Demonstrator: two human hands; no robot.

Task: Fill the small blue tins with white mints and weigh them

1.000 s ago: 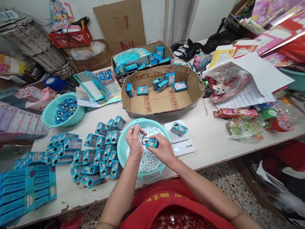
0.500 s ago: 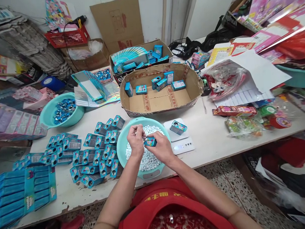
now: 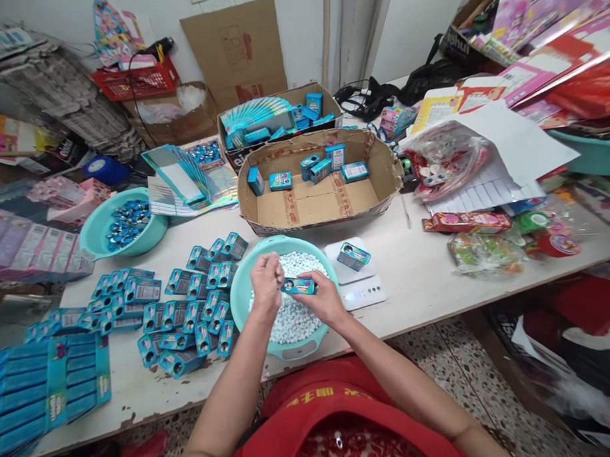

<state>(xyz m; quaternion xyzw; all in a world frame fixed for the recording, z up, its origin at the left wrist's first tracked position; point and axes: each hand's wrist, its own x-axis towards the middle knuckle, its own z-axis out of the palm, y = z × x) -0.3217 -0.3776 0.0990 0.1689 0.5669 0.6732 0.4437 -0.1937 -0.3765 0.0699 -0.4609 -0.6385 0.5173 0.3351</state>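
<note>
Above a turquoise basin (image 3: 240,294) of small white candies (image 3: 301,322), my right hand (image 3: 325,301) grips a small blue candy box (image 3: 300,286), its holed end turned toward my left hand. My left hand (image 3: 267,280) is closed, fingers curled together beside that end; what it holds, if anything, is hidden. A white digital scale (image 3: 365,294) stands right of the basin with another blue box (image 3: 354,256) lying on its plate. Left of the basin several blue boxes (image 3: 197,285) stand in rows with round holes facing up.
Behind the basin is a cut-down cardboard box (image 3: 314,205) with several blue boxes inside. A second turquoise bowl (image 3: 157,227) of shiny blue pieces stands at the left. Stacked blue packs (image 3: 55,387) fill the near left; bagged goods (image 3: 486,252) lie at the right.
The box in my right hand has turned, so its printed side shows more and its holed end faces my left hand. My left hand has moved slightly left and its fingers have curled in.
</note>
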